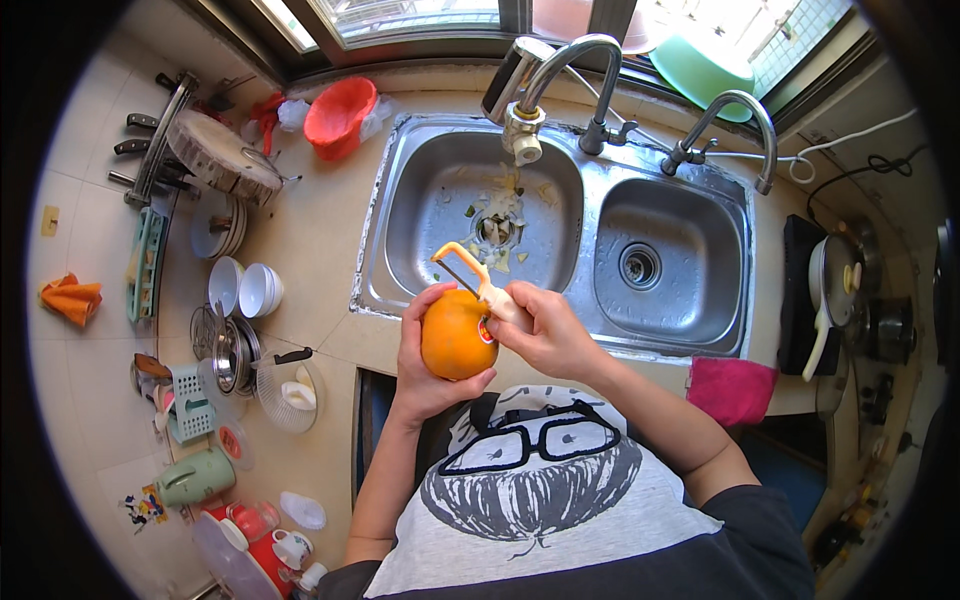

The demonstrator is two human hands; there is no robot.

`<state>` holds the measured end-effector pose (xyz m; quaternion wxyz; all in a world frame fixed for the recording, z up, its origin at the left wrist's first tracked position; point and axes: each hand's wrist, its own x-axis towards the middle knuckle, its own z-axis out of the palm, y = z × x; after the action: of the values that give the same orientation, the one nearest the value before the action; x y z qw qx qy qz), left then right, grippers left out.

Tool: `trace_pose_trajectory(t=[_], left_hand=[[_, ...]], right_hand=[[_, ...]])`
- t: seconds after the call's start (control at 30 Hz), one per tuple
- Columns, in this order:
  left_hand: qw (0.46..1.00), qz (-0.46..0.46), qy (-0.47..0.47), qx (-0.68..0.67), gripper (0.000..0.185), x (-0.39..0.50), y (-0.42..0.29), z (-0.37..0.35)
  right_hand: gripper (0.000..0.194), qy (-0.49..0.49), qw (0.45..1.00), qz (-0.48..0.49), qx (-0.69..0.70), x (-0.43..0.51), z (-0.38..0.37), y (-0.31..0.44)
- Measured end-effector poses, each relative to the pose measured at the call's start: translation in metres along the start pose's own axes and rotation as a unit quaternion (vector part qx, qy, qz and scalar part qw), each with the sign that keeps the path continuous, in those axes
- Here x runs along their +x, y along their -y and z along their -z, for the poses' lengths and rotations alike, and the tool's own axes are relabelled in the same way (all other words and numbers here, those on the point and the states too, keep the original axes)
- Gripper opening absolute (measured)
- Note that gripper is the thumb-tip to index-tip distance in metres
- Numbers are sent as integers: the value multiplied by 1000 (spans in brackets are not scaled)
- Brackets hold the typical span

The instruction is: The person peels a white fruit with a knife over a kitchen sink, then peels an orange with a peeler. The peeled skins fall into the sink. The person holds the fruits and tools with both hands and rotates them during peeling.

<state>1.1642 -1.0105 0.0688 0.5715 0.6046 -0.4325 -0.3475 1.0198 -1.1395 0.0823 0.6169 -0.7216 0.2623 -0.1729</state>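
My left hand (422, 367) cups a round orange fruit (453, 339) from the left and below, in front of the sink. A small red sticker (486, 330) shows on the fruit's right side. In my right hand (546, 330) is a peeler (475, 272) with a cream handle and a yellow-orange frame. Its metal blade points up and left, over the top of the fruit. My right thumb rests by the sticker. Beyond both hands, the left sink basin (420, 225) holds pale and green peelings (499, 206) around its drain.
Two curved faucets (592, 90) rise behind the double sink. A red bowl (339, 116), white bowls (259, 289), and a clear basket (289, 405) with a dark-handled knife (292, 356) stand at left. At right are a pink cloth (731, 390) and a lidded pan (832, 277).
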Motion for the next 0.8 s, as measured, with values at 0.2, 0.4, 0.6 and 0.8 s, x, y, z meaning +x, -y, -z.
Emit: trace_pose_trajectory(t=[0.2, 0.4, 0.6, 0.8], left_hand=[[999, 26, -29, 5, 91, -2, 2, -9], [991, 69, -94, 64, 89, 1, 11, -10], [970, 114, -214, -34, 81, -17, 38, 19], [954, 170, -221, -113, 82, -33, 35, 21]], right_hand=[[23, -99, 982, 124, -97, 0, -9, -16], [19, -101, 991, 82, 37, -5, -13, -15], [14, -294, 955, -11, 51, -5, 29, -71], [17, -323, 936, -94, -109, -6, 44, -163]])
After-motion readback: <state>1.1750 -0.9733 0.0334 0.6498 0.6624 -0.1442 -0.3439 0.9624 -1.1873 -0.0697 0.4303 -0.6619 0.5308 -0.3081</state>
